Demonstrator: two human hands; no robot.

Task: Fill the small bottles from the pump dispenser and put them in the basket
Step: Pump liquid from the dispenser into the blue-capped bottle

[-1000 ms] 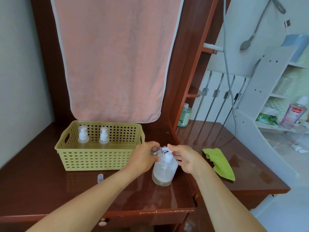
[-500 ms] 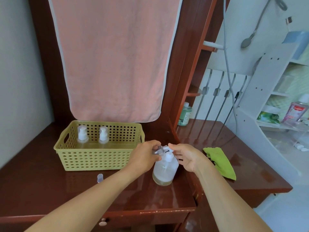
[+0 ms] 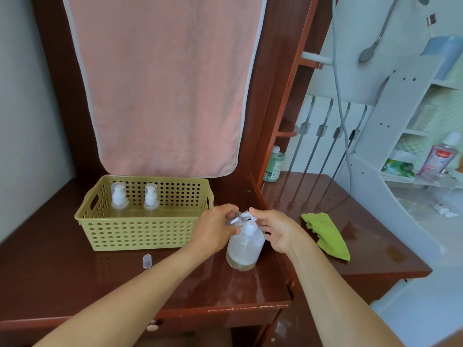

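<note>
A clear pump dispenser [image 3: 245, 249] with a little yellowish liquid at its bottom stands on the dark wooden table. My left hand [image 3: 215, 229] grips a small clear bottle [image 3: 233, 219] held tilted at the dispenser's spout. My right hand [image 3: 275, 230] rests its fingers on the white pump head [image 3: 248, 216]. An olive-green perforated basket [image 3: 140, 229] sits to the left, with two small pump bottles [image 3: 119, 199] [image 3: 151, 197] upright inside. A small clear cap [image 3: 147, 261] stands on the table in front of the basket.
A green cloth [image 3: 325, 234] lies on the table right of my hands. A pink towel [image 3: 162, 83] hangs behind the basket. A green bottle [image 3: 274, 164] stands at the back, and white shelves [image 3: 411, 136] with bottles are on the right.
Both hands stay at the dispenser's pump head with the small bottle; only slight shifts of fingers and viewpoint.
</note>
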